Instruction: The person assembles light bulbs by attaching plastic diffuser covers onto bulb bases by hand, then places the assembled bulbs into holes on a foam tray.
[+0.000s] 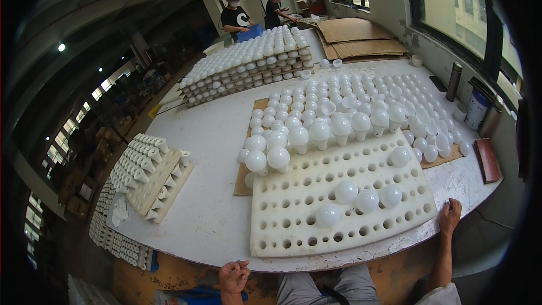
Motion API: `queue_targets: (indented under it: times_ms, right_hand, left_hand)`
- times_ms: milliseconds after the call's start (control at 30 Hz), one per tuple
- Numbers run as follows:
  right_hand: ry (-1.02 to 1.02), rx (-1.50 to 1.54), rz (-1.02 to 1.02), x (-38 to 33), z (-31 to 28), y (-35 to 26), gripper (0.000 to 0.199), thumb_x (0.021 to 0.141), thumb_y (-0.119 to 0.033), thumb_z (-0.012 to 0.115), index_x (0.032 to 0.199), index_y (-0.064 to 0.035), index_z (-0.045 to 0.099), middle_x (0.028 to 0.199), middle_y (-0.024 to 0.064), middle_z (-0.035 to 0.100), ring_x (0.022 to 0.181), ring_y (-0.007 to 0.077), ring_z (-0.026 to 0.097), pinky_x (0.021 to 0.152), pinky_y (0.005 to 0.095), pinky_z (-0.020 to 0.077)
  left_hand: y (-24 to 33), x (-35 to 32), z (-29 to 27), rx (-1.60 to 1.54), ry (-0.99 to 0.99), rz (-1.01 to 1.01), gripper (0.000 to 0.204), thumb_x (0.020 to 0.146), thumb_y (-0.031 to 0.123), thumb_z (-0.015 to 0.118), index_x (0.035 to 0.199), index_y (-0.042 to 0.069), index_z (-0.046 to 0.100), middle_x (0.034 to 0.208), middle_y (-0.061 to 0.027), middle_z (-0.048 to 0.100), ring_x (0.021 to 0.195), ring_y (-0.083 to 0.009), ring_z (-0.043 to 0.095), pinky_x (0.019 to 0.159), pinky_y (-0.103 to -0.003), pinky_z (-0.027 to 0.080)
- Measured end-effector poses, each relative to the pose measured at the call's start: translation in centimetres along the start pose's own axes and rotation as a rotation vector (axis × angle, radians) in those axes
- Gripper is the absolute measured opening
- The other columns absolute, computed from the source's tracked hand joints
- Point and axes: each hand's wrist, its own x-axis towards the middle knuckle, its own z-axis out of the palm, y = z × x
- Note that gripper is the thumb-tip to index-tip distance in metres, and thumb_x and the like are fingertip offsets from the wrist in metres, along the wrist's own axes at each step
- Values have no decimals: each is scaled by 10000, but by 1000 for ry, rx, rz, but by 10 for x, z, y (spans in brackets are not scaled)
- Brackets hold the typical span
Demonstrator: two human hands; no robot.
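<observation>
Before me on the table lies a white foam tray [395, 236] pierced with rows of round holes. Several white-domed light bulbs [346, 191] sit on its middle and right; a line of upright bulbs [320, 130] fills its far edge. My left hand [233, 277] is below the table's front edge, fingers curled closed; whatever they may hold is hidden. At the table's right front edge, nearest the tray's right corner, my right hand [450, 217] is closed too, with a small dark spot at its fingertips that I cannot identify. Neither hand touches a bulb.
Behind the tray, many white bulb domes [344, 87] cover cardboard. Stacked trays of bulbs [248, 59] stand farther back, with flat cardboard [355, 31] beside them. White bulb bases [138, 161] fill trays at left. A dark red box [486, 161] and bottles [453, 82] line the right. Two people [234, 17] stand far back.
</observation>
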Motion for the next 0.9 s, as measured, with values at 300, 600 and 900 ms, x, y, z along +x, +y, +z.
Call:
queue_targets:
  times_ms: [300, 600, 900]
  right_hand:
    - [-54, -22, -2, 0, -1, 2, 177, 840, -27, 557, 1006, -3, 612, 1000, 129, 596, 929, 245, 576, 827, 316, 462]
    - [-116, -140, 56, 14, -4, 28, 334, 903, -207, 520, 1165, -21, 610, 1145, 140, 606, 1060, 258, 568, 933, 334, 427]
    - [-163, -124, 83, 11, 1, 24, 358, 909, -225, 512, 1186, -17, 601, 1196, 143, 590, 1100, 252, 559, 955, 329, 418]
  left_hand:
    - [-8, -9, -1, -35, 69, 3, 59, 811, -33, 620, 789, -14, 569, 1126, -287, 602, 775, -182, 631, 611, -290, 486]
    - [-5, 15, 24, -236, -173, 1, 127, 798, 75, 721, 826, 4, 619, 1163, -219, 609, 794, -158, 634, 641, -258, 487]
    - [-6, -8, 29, -364, -391, 83, 153, 848, -67, 546, 711, -1, 557, 1063, -184, 645, 699, -154, 568, 596, -274, 418]
